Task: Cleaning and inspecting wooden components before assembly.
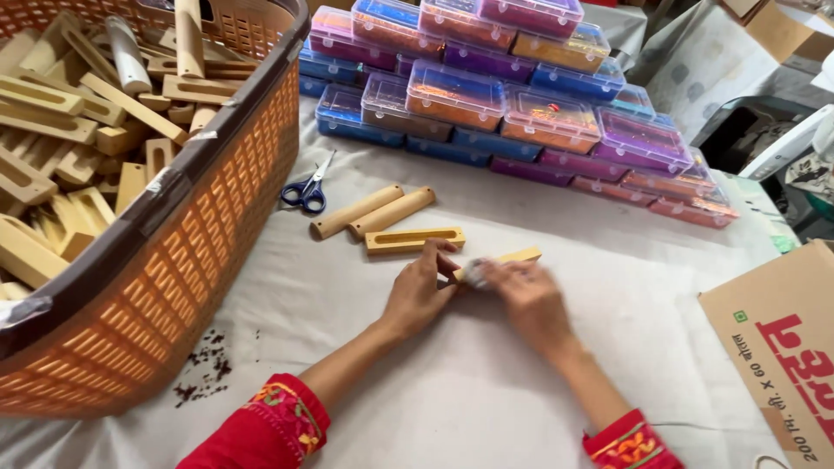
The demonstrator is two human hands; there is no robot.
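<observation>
**Wooden block being worked between two hands**

Red sleeves [261, 430] are lying nearest. One wooden block [512, 257] is being pinned to the table [452, 382] by the left hand [419, 291], grip closed, steadying it; the right hand [526, 295] is blurring, grip unclear. Three more blocks [391, 221] are lying beside one pair of scissors [306, 191].

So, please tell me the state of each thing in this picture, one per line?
Left hand: pinching the wooden block's near end.
Right hand: blurred, closed over the block.
Wooden block: held flat on the cloth.
Scissors: closed, lying flat.
Basket: full of wooden pieces.
Plastic boxes: lids shut, stacked.
</observation>
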